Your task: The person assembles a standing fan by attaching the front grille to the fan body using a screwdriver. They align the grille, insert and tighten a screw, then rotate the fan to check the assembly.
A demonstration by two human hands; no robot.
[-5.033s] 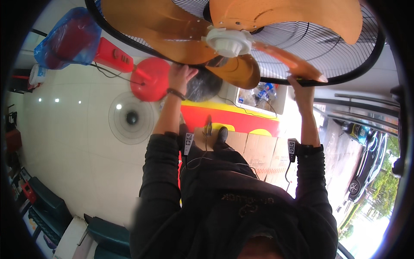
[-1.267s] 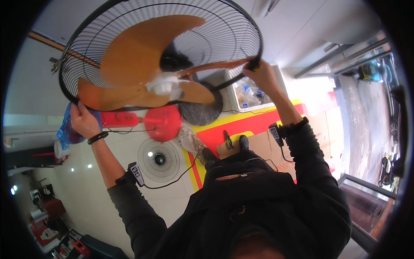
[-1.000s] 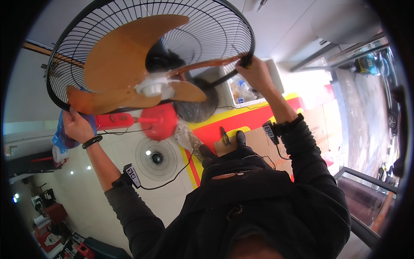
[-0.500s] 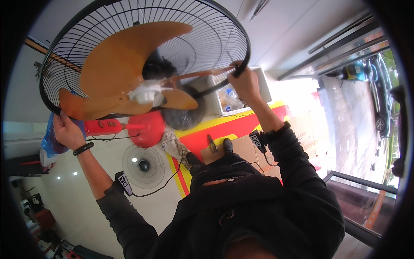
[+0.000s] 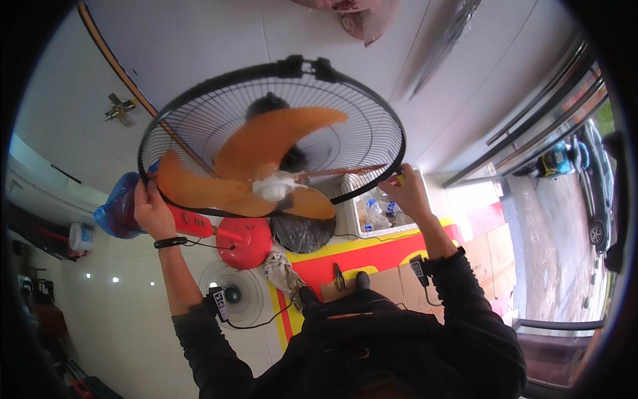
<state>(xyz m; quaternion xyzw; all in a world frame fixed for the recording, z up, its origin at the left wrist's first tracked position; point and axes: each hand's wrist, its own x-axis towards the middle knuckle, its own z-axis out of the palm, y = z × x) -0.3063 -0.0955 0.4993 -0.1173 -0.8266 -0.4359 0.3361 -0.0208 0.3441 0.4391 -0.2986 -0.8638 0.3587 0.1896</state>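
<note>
In front of me, raised off the floor, is a fan head with a round black wire guard (image 5: 219,90). Its orange blades (image 5: 279,136) sit inside the guard around a white hub (image 5: 272,187), and a dark motor housing shows behind the wires. My left hand (image 5: 154,213) is closed on the lower left of the rim, thumb and fingers around it. On the opposite side my right hand (image 5: 410,196) pinches the rim at the lower right; a small yellow bit shows by its fingers, too small to name. Black clips (image 5: 307,66) stand on the guard's far edge.
Below the fan stand a red round base (image 5: 246,245), a black plastic-wrapped disc (image 5: 304,234) and a white box (image 5: 395,233) of plastic bottles. A wire guard (image 5: 249,282), a cloth (image 5: 282,271) and pliers (image 5: 339,276) lie on the floor. A blue bag (image 5: 119,209) is at left.
The fan head sits lower and further right in view, and its far edge with the clips now shows. Both hands keep hold of the rim.
</note>
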